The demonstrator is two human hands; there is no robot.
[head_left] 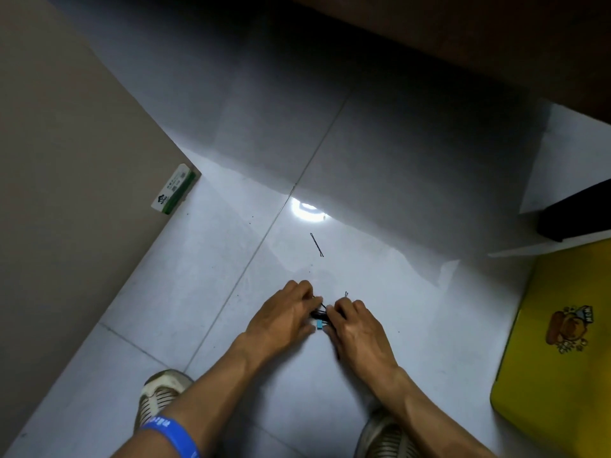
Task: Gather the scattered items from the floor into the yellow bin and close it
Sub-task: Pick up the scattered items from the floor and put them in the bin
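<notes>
head-worn view, looking down, floor (363, 375) near

A thin black hairpin (316, 244) lies alone on the pale floor tiles (380, 342), slanting from upper left to lower right, near a bright glare spot. Closer in, a small bundle of black pins (320, 313) sits on the floor between the two hands, partly hidden by the fingers; how many there are cannot be told. A small blue piece (319, 323) lies just below that bundle. The tips of another dark pin (346, 294) poke up just behind the right hand. The yellow bin (558, 352) stands at the right edge, well apart from the pins; its flat yellow top carries a brown cartoon picture and looks shut.
</notes>
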